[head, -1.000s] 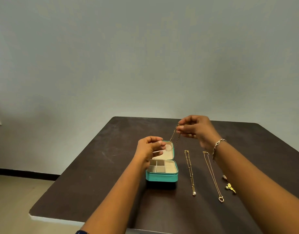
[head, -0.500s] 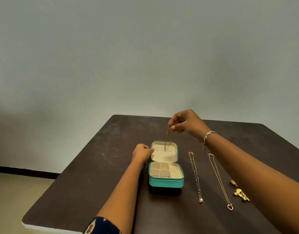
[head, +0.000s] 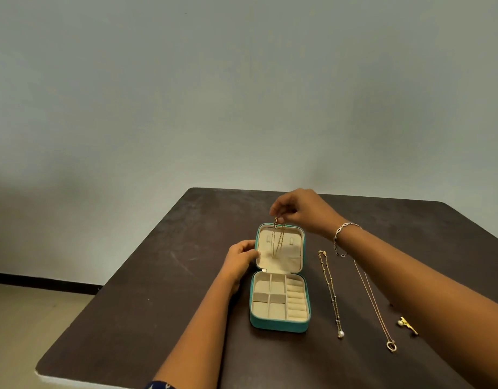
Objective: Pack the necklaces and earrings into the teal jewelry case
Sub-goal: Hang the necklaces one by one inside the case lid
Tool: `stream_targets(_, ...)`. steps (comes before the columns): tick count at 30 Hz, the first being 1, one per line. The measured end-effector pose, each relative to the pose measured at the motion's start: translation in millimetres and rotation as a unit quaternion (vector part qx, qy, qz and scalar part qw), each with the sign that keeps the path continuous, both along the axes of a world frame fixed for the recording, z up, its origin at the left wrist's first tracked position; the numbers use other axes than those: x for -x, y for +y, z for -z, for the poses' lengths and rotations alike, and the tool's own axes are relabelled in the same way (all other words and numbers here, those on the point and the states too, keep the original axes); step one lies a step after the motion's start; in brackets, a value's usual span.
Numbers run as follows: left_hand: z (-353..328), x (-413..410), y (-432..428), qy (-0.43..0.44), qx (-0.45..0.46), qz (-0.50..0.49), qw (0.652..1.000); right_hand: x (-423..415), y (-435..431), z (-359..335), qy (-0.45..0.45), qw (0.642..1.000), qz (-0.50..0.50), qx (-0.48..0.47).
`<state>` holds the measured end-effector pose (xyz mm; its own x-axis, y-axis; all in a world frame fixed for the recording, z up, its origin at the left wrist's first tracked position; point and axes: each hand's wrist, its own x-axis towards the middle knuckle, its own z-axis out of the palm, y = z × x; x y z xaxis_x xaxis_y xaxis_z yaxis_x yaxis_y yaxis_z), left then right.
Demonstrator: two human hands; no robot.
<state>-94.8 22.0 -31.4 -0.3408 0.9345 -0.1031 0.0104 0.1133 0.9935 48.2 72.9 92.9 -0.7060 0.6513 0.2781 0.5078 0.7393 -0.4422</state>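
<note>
The right hand (head: pixel 301 210) pinches a thin gold chain necklace (head: pixel 277 240) above the square teal jewelry case's (head: pixel 280 325) cream-lined lid, which the left hand (head: pixel 240 259) grips.

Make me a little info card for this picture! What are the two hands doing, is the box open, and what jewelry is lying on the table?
Box: teal jewelry case, open, lid raised
Left hand: holds the lid's left edge
Right hand: pinches a gold chain that dangles in front of the lid's lining
Compartments: nothing visible inside
On the table, right of the case: pearl necklace, ring-pendant necklace, gold earring
</note>
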Motion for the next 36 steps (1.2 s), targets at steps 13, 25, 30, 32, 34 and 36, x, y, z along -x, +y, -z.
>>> stream_targets(13, 19, -2, -3, 0.007, -0.124, -0.003, 0.992, 12, 1, 18, -0.038, 0.999, -0.008, -0.009)
stream_targets(25, 20, 0, -7, -0.006, -0.147, 0.003, 0.989, 18, 1, 17, 0.006, 1.0, -0.004, 0.008)
stream_targets(30, 21, 0, -7, 0.003, -0.148, 0.0, 0.989, 22, 6, 29, -0.005, 1.0, 0.007, -0.011)
stream_targets(32, 22, 0, -7, 0.006, -0.149, 0.0, 0.989, 23, 8, 34, -0.011, 0.999, 0.014, -0.03)
stream_targets(34, 22, 1, -6, 0.004, -0.15, 0.0, 0.989, 23, 10, 38, -0.016, 0.998, 0.021, -0.053)
stream_targets(36, 23, 1, -5, -0.001, -0.152, 0.002, 0.988, 23, 12, 44, -0.011, 0.997, 0.024, -0.073)
